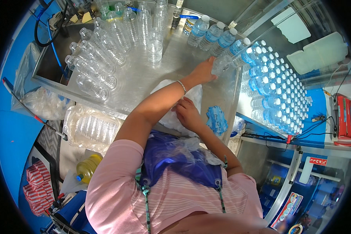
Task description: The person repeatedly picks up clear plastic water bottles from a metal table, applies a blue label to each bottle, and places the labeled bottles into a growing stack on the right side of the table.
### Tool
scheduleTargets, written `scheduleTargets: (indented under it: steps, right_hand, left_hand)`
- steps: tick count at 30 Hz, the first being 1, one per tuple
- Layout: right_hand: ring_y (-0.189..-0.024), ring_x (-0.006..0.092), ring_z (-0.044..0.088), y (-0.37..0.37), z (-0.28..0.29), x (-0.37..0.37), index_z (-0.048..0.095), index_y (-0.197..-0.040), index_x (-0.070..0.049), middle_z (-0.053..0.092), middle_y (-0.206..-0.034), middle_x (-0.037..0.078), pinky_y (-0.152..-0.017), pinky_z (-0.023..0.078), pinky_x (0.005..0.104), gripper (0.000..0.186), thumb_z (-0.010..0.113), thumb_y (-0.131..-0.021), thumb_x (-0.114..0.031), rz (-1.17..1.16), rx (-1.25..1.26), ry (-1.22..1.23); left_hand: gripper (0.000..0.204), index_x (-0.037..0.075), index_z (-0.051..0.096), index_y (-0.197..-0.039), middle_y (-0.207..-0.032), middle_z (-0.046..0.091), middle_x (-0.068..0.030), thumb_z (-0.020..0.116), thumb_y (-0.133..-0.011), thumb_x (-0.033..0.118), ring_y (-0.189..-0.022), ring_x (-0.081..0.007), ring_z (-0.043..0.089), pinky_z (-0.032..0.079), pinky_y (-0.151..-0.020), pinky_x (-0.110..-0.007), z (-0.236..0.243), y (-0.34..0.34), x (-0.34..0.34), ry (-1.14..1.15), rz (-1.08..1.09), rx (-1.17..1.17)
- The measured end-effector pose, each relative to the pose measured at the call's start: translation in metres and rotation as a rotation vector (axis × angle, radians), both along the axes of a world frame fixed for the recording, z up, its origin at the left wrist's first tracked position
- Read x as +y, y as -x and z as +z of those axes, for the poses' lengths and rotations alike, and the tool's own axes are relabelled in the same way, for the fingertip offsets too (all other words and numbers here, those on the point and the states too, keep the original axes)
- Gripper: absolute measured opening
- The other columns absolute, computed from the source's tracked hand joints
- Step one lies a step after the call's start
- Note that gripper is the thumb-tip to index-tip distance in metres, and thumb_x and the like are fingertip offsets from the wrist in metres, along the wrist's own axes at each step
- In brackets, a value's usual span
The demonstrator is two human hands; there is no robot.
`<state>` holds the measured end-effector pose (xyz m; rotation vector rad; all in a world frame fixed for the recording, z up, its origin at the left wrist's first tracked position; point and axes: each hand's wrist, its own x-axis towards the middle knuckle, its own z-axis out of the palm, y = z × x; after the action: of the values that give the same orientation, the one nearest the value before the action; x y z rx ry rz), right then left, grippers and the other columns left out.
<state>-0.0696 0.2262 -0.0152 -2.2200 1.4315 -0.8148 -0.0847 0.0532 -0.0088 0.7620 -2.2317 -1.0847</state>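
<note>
My left hand (203, 73), reached across to the right, is closed around the end of a clear plastic bottle (223, 65), which lies tilted over the metal counter. Closer to my body, my right hand (186, 114) has its fingers curled over a white plastic bag (195, 94); whatever they hold is hidden. A small heap of blue labels (217, 121) lies to the right of that hand. Beyond the left hand stands a row of filled bottles (217, 34) with white caps and blue labels. Clear uncapped bottles (105, 48) lie fanned out on the left, one standing upright (155, 48).
The steel counter (134, 84) has a sink (50, 58) at its left. Many capped bottles (273, 85) stand packed on a lower surface at right. A wrapped pack of clear bottles (91, 126) sits below the counter's front edge, near a yellow jug (89, 167).
</note>
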Motion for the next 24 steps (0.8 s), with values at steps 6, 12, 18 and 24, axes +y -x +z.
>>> scheduleTargets:
  steps: [6, 12, 18, 24]
  right_hand:
    - [-0.097, 0.0232, 0.064, 0.042, -0.005, 0.002, 0.058, -0.100, -0.006, 0.064, -0.102, 0.012, -0.085, 0.052, 0.0381, 0.016, 0.050, -0.087, 0.001, -0.307, -0.740, -0.138]
    - [-0.066, 0.0153, 0.061, 0.124, -0.022, -0.048, 0.053, -0.107, -0.005, 0.062, -0.087, 0.009, -0.057, 0.051, 0.0272, 0.017, 0.049, -0.091, -0.004, -0.826, -1.127, -0.290]
    - [-0.064, 0.0125, 0.058, 0.150, -0.031, -0.098, 0.054, -0.111, -0.007, 0.061, -0.083, 0.005, -0.052, 0.047, 0.0235, 0.020, 0.050, -0.092, -0.005, -0.738, -1.357, -0.506]
    - [-0.061, 0.0098, 0.053, 0.147, -0.016, -0.116, 0.058, -0.112, -0.008, 0.061, -0.084, 0.003, -0.048, 0.042, 0.0221, 0.021, 0.047, -0.094, -0.005, -0.687, -1.414, -0.518]
  left_hand:
    - [0.074, -0.004, 0.039, -0.123, -0.117, 0.056, -0.0319, 0.082, -0.068, 0.017, -0.106, -0.0461, 0.058, 0.049, -0.090, -0.047, 0.012, -0.008, 0.003, 0.000, -0.002, -0.043]
    - [0.072, -0.004, 0.041, -0.118, -0.105, 0.061, -0.0298, 0.083, -0.065, 0.019, -0.099, -0.0450, 0.061, 0.051, -0.084, -0.048, 0.023, -0.018, 0.002, 0.021, -0.015, -0.183]
    - [0.072, -0.002, 0.043, -0.117, -0.102, 0.063, -0.0281, 0.084, -0.062, 0.018, -0.096, -0.0439, 0.063, 0.051, -0.082, -0.048, 0.022, -0.024, 0.002, 0.086, 0.031, -0.160]
    - [0.072, -0.001, 0.044, -0.119, -0.104, 0.064, -0.0253, 0.083, -0.062, 0.017, -0.101, -0.0437, 0.061, 0.050, -0.084, -0.049, 0.014, -0.034, 0.001, 0.065, 0.020, -0.074]
